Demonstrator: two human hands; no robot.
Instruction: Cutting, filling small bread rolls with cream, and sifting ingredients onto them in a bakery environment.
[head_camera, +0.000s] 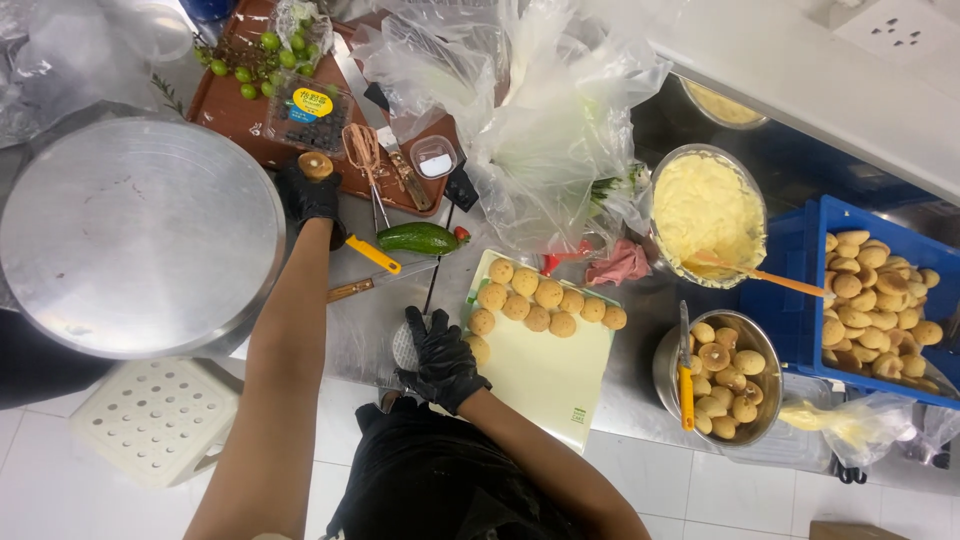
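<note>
My left hand (306, 197), in a black glove, reaches to the near edge of a brown tray (232, 112) and holds a small round puff (316, 165) in its fingertips. My right hand (441, 362), also gloved in black, rests at the near left corner of a pale green cutting board (556, 382) and grips a small round pale object (403, 346); what it is cannot be told. Several round golden puffs (537, 301) lie in rows across the board's far end.
A large round metal turntable (135, 235) stands left, above a white stool (155, 420). On the right are a cream bowl (707, 210) with spatula, a metal bowl of puffs (725, 382) with a knife, and a blue crate (800, 300). Plastic bags (530, 110) and a green fruit (418, 238) lie behind the board.
</note>
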